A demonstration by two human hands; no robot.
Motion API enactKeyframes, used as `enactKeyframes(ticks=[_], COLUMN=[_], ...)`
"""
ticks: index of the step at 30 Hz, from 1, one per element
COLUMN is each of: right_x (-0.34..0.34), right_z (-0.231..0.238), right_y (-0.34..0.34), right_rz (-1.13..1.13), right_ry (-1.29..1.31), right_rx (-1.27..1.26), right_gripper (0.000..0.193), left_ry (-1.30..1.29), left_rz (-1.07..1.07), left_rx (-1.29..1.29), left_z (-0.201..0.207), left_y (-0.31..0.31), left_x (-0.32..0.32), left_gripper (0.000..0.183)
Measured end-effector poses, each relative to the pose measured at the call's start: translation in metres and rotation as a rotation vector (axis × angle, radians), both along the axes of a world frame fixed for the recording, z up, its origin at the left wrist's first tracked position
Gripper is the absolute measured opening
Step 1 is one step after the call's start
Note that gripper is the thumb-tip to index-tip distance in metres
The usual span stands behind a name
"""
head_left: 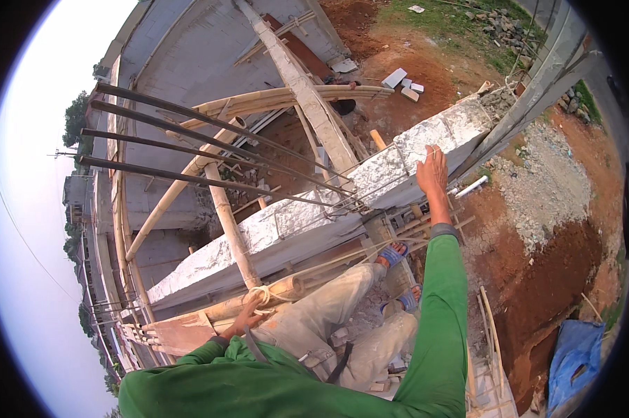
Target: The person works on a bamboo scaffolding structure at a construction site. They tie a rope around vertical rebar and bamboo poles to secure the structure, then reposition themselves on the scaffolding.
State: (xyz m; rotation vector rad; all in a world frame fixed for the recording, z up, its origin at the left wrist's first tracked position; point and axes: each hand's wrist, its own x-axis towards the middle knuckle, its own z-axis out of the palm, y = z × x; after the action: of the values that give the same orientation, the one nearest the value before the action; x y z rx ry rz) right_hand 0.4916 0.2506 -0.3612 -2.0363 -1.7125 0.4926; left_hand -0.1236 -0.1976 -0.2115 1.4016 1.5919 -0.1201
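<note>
My right hand (pixel 434 169) is stretched out at the top edge of a rough white block wall (pixel 436 143), its fingers extended and holding nothing. On the left, my left hand (pixel 244 317) closes over a thick horizontal bamboo pole (pixel 283 288), beside a pale rope lashing (pixel 261 295). An upright bamboo pole (pixel 225 216) meets the horizontal one at that lashing. Several dark steel reinforcing bars (pixel 210 150) jut from the wall between my hands and slant up to the left. Part of my left hand's grip is hidden.
Below me, my sandalled feet (pixel 396 254) stand on narrow scaffolding high above the ground. A grey metal post (pixel 530 104) rises at the wall's right end. Loose white blocks (pixel 394 78) lie on red soil beyond. A blue tarp (pixel 574 355) and gravel (pixel 544 181) are at the right.
</note>
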Motion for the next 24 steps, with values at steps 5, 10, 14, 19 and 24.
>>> enactKeyframes(ticks=[5, 10, 14, 19, 24], right_x=[0.027, 0.028, 0.031, 0.034, 0.040], right_z=[-0.035, -0.082, -0.101, -0.109, -0.133], right_y=[0.092, 0.095, 0.095, 0.102, 0.109], right_rz=[0.093, 0.124, 0.134, 0.158, 0.195], right_ry=[-0.211, -0.237, -0.232, -0.284, -0.263], right_rx=[-0.032, -0.013, -0.003, -0.065, -0.035], right_gripper=[0.083, 0.102, 0.103, 0.100, 0.108], left_ry=[0.357, 0.494, 0.510, 0.572, 0.595], left_rz=[0.103, 0.069, 0.073, 0.157, 0.250], left_rx=[-0.093, -0.162, -0.072, 0.091, 0.135], left_z=[-0.008, 0.005, 0.013, 0.012, 0.010], left_y=[-0.009, -0.006, -0.003, -0.007, -0.014], left_x=[0.037, 0.058, 0.071, 0.089, 0.096], left_gripper=[0.108, 0.129, 0.128, 0.120, 0.113])
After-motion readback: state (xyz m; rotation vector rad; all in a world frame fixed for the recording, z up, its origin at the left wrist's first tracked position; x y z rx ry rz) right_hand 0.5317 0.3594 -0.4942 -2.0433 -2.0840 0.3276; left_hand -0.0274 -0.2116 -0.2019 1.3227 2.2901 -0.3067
